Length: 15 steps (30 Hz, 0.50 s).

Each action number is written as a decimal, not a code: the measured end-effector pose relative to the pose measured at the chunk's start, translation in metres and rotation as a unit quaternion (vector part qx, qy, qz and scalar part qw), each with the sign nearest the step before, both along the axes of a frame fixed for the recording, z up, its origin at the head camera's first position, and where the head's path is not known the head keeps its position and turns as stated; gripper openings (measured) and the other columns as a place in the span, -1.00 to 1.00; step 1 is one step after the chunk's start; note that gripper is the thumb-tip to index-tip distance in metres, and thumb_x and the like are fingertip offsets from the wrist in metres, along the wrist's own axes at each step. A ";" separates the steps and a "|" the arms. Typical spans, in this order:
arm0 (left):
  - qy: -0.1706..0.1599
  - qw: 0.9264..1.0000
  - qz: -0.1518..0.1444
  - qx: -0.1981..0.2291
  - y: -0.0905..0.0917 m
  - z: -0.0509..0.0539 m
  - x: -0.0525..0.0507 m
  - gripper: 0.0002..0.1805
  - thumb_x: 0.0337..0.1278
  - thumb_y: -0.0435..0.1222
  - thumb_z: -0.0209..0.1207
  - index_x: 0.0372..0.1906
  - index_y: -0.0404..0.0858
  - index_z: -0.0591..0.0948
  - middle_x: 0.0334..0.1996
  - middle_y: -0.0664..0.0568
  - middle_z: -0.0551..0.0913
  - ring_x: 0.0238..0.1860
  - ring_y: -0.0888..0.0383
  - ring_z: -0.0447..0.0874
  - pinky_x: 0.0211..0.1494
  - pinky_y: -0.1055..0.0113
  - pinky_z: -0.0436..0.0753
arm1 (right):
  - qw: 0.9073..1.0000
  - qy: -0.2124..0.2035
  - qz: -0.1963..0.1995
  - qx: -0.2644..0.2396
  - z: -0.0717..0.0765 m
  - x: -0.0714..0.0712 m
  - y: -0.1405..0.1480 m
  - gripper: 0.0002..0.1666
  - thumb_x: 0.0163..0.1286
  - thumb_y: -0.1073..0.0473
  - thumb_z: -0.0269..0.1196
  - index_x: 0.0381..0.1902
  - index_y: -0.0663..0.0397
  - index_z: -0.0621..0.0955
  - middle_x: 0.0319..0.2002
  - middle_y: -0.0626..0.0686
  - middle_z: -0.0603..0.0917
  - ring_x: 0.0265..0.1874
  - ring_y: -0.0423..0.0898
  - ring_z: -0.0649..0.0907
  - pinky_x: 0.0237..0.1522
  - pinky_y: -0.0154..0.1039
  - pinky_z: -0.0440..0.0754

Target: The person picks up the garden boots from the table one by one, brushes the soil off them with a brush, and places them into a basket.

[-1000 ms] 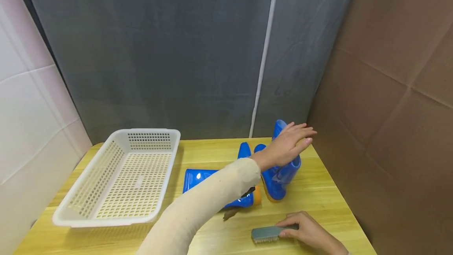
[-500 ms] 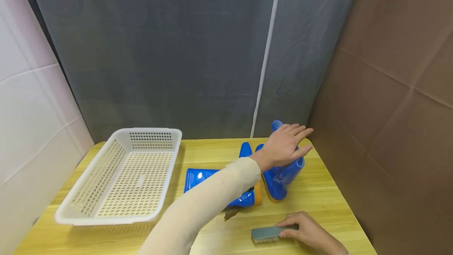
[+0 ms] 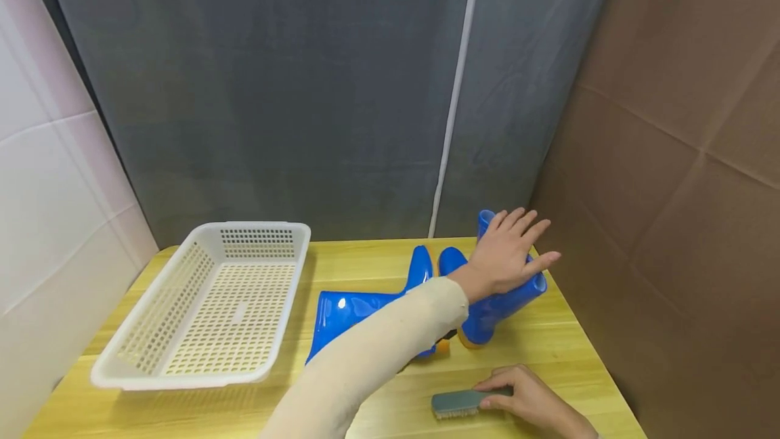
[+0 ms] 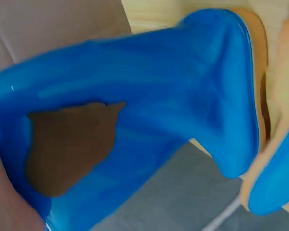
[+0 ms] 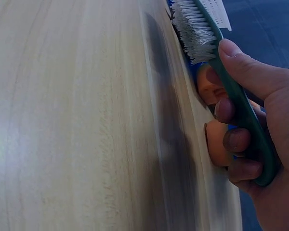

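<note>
Head view: to the right of the white plastic basket (image 3: 177, 383), which serves as the landmark here, two blue rubber rain boots lie on the wood-grain worktop (image 3: 567, 351). The nearer boot to the basket (image 3: 350, 307) has its shaft turned towards the basket and its toe pointing to the back; a cream sleeve (image 3: 365, 358) crosses it and hides part of it. The farther boot from the basket (image 3: 500, 309) has its shaft turned away from the basket, with its orange sole towards the other boot.

The left hand (image 3: 504, 249), well to the right of the basket, is spread wide, fingers straight, and lies over the shaft of that farther boot. In the left wrist view a brown patch (image 4: 72, 149) with an uneven edge shows on this boot's blue shaft, near the part of the hand in sight.

The right hand (image 3: 530, 395), also well to the right of the basket and about level with its near rim, holds a green scrubbing brush (image 3: 457, 400). The right wrist view shows its fingers wrapped round the handle, thumb along the neck near the white bristles (image 5: 192, 31); the brush is apart from both boots.

The basket has perforated sides and floor. Behind it hangs a dark grey cloth (image 3: 274, 87) with a white strip (image 3: 453, 100); a pale cloth (image 3: 55, 175) stands to its left, and a brown one (image 3: 682, 175) far to its right.
</note>
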<state>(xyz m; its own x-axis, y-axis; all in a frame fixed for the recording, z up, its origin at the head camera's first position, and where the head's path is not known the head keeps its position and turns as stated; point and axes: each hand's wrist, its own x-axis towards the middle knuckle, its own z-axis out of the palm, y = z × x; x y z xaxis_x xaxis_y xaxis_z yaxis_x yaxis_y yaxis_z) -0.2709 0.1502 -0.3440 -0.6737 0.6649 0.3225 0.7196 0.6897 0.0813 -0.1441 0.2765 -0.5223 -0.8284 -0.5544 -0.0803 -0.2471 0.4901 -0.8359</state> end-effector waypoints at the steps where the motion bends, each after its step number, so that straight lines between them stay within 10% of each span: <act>1: -0.008 1.000 -0.022 0.005 -0.003 -0.001 -0.002 -0.24 0.40 0.33 -0.42 0.58 0.15 0.02 0.60 0.18 0.04 0.63 0.16 -0.08 0.68 0.14 -0.07 | 1.000 0.000 0.001 -0.001 0.000 0.000 0.000 -0.65 0.34 -0.06 0.29 0.01 -0.11 0.75 -0.34 -0.14 0.70 -0.41 -0.34 0.61 -0.30 -0.37 0.65; 8: -0.033 0.993 -0.106 0.039 -0.021 -0.004 -0.014 -0.32 0.47 0.22 -0.31 0.58 0.17 -0.01 0.61 0.20 0.00 0.64 0.18 -0.16 0.69 0.10 -0.15 | 1.000 0.003 0.005 -0.004 -0.002 0.000 -0.002 -0.66 0.35 -0.04 0.28 0.00 -0.09 0.75 -0.32 -0.13 0.72 -0.39 -0.35 0.62 -0.31 -0.38 0.64; 15: 0.068 0.987 -0.143 -0.031 -0.026 -0.007 -0.016 -0.38 0.58 0.03 -0.34 0.60 -0.01 0.00 0.61 0.11 0.04 0.63 0.16 -0.05 0.68 0.25 -0.09 | 1.000 0.016 -0.002 0.007 -0.003 0.001 -0.002 -0.66 0.33 -0.09 0.29 -0.02 -0.15 0.76 -0.35 -0.17 0.70 -0.40 -0.37 0.61 -0.32 -0.39 0.63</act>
